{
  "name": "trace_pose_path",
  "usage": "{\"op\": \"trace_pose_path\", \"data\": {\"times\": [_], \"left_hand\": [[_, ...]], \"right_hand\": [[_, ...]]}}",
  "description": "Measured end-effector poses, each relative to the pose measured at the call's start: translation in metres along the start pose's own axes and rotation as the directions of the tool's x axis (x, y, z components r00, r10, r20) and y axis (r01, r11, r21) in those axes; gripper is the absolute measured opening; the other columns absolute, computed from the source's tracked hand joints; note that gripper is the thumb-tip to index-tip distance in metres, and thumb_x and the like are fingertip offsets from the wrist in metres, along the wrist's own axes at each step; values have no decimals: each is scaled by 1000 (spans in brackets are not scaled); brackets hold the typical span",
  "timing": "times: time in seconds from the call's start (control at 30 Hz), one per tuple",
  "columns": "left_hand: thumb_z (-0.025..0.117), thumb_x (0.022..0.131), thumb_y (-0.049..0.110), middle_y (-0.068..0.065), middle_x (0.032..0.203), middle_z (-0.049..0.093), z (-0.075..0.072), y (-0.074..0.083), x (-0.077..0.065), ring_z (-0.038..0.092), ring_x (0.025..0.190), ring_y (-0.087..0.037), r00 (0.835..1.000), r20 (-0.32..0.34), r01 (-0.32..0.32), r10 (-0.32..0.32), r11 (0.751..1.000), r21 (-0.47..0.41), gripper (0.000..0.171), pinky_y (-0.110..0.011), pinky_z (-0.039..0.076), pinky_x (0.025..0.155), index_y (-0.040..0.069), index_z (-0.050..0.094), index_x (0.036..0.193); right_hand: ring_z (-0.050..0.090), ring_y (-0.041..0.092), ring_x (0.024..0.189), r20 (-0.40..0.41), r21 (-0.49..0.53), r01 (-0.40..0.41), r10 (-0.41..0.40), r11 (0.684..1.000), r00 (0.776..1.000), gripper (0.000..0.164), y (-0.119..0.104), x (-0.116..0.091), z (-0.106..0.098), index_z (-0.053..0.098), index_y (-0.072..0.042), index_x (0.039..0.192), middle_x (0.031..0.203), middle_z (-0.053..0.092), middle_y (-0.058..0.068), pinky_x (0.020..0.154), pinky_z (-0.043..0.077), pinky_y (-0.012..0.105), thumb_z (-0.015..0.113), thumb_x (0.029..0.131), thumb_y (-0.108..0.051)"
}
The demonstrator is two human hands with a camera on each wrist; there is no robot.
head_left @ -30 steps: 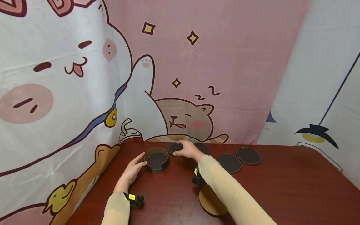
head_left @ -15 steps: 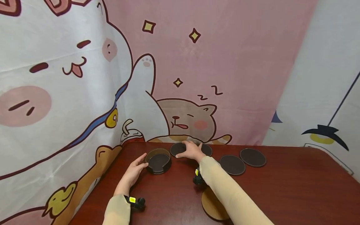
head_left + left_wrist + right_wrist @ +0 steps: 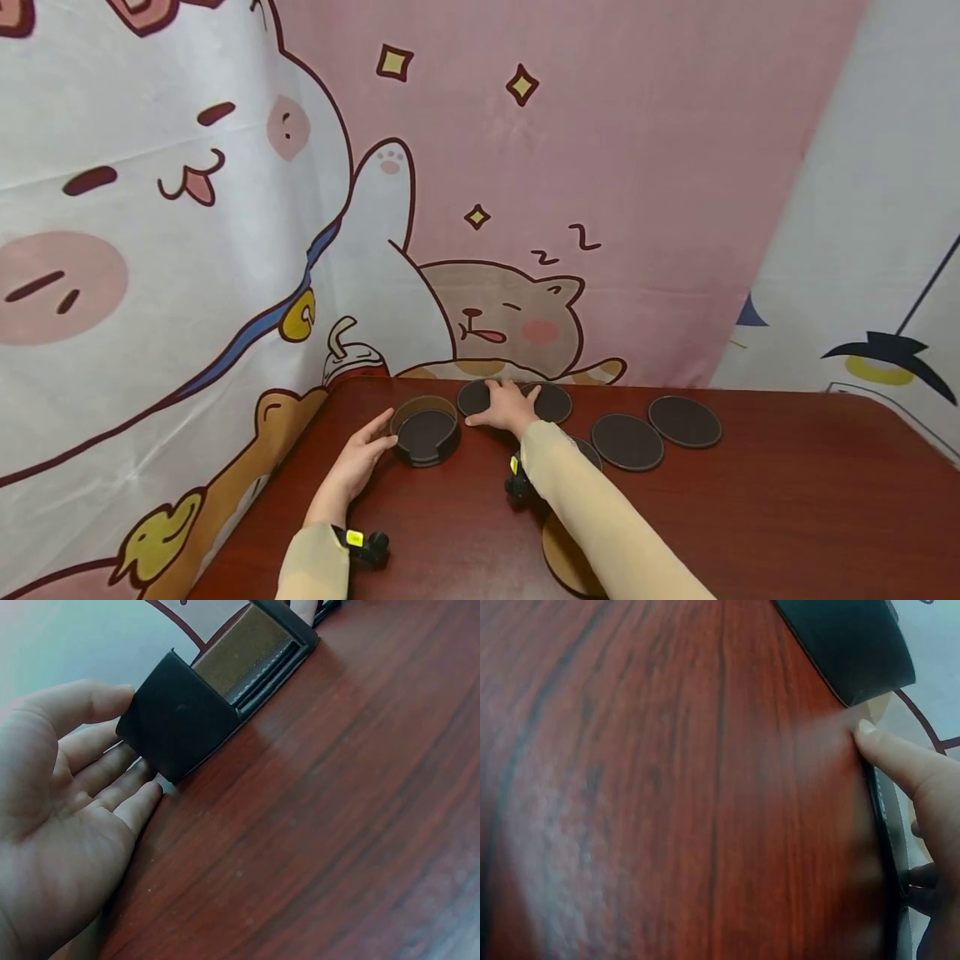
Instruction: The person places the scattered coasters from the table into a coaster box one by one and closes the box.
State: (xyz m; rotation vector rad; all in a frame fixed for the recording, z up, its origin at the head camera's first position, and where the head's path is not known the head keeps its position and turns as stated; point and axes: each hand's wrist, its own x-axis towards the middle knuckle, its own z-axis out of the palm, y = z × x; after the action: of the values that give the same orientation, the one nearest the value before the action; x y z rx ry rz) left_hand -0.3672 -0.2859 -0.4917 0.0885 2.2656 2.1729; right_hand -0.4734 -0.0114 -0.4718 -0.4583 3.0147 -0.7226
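Observation:
A round black coaster holder (image 3: pixel 415 454) with a brown inner wall and a notch in front stands at the table's back left. My left hand (image 3: pixel 356 457) touches its left side, fingers nearly straight in the left wrist view. My right hand (image 3: pixel 507 412) grips a round dark coaster (image 3: pixel 471 398) right of the holder, thumb at its near edge; the hand covers part of it. In the right wrist view the thumb (image 3: pixel 892 754) lies on the coaster's edge, beside the holder (image 3: pixel 855 649). Another dark coaster (image 3: pixel 555 404) lies behind this hand.
Two dark coasters (image 3: pixel 627 442) lie farther right on the red-brown table (image 3: pixel 787 508). Another dark coaster (image 3: pixel 590 453) and a tan disc (image 3: pixel 564 557) are partly hidden by my right sleeve. A cartoon-printed cloth (image 3: pixel 637 167) hangs behind the table.
My right hand's fingers have spread over the coaster, and its forearm has shifted slightly, uncovering part of another coaster. The left hand stays at the holder. The head view has shifted slightly.

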Motion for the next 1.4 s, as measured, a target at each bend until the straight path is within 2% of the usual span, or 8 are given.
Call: {"op": "trace_pose_path", "data": {"times": [0.27, 0.47, 0.6, 0.73, 0.9, 1.13, 1.3, 1.4], "left_hand": [[56, 94, 2, -19, 157, 23, 1, 3, -1, 17, 145, -31, 1000, 4, -10, 10, 1000, 6, 61, -47, 17, 114, 2, 31, 151], [56, 95, 2, -19, 157, 22, 2, 1, -3, 15, 145, -31, 1000, 14, 1, -1, 1000, 6, 62, -47, 17, 114, 2, 30, 151], [56, 95, 3, -19, 157, 22, 4, 0, -4, 16, 145, -32, 1000, 23, 1, -1, 1000, 5, 62, -47, 17, 114, 2, 30, 151], [57, 95, 4, -20, 157, 21, 3, 0, -6, 16, 144, -32, 999, 33, 3, -3, 1000, 16, 63, -47, 17, 114, 2, 29, 151], [56, 96, 5, -20, 157, 18, -2, 3, -4, 14, 144, -30, 999, 44, 5, -6, 1000, 15, 63, -47, 14, 115, 2, 27, 152], [53, 97, 6, -18, 159, 17, -6, 6, -3, 13, 146, -30, 999, 52, 9, -10, 1000, 30, 63, -45, 15, 115, 3, 25, 153], [52, 98, 5, -17, 159, 14, -5, 7, -5, 10, 146, -28, 998, 62, 15, -17, 999, 35, 63, -43, 14, 116, 3, 22, 154], [52, 98, 6, -17, 160, 14, -1, 7, -4, 10, 146, -27, 998, 68, 18, -20, 999, 32, 63, -43, 15, 116, 4, 22, 154]], "right_hand": [[41, 34, 133, -41, -50, -20, 18, 999, 999, 91, -6, -2, -1, 54, -11, 138, 144, 45, 17, 105, 8, 71, 77, 68, -63], [46, 35, 126, -57, -59, -15, 11, 998, 998, 90, -2, -2, 0, 56, -14, 136, 135, 53, 15, 106, 13, 69, 80, 63, -62], [48, 35, 122, -58, -42, -6, 4, 999, 998, 90, 5, -7, -4, 55, -16, 137, 130, 55, 14, 105, 23, 64, 80, 63, -60], [49, 34, 119, -64, -35, 14, -17, 999, 998, 89, 12, -11, -13, 56, -16, 136, 130, 55, 13, 99, 36, 56, 79, 63, -61], [54, 31, 112, -95, -40, 67, -70, 997, 993, 88, 17, -16, -32, 55, -17, 136, 128, 55, 12, 92, 45, 48, 80, 64, -60], [53, 30, 112, -102, -43, 117, -121, 992, 987, 89, 29, -36, -58, 52, -20, 140, 133, 52, 12, 91, 46, 48, 79, 66, -60], [53, 30, 117, -110, -57, 169, -174, 984, 979, 87, 47, -58, -72, 53, -22, 140, 139, 49, 11, 91, 46, 48, 78, 66, -61], [52, 31, 119, -117, -53, 175, -180, 983, 977, 86, 61, -72, -80, 53, -22, 140, 141, 47, 11, 91, 46, 49, 78, 67, -60]]}}
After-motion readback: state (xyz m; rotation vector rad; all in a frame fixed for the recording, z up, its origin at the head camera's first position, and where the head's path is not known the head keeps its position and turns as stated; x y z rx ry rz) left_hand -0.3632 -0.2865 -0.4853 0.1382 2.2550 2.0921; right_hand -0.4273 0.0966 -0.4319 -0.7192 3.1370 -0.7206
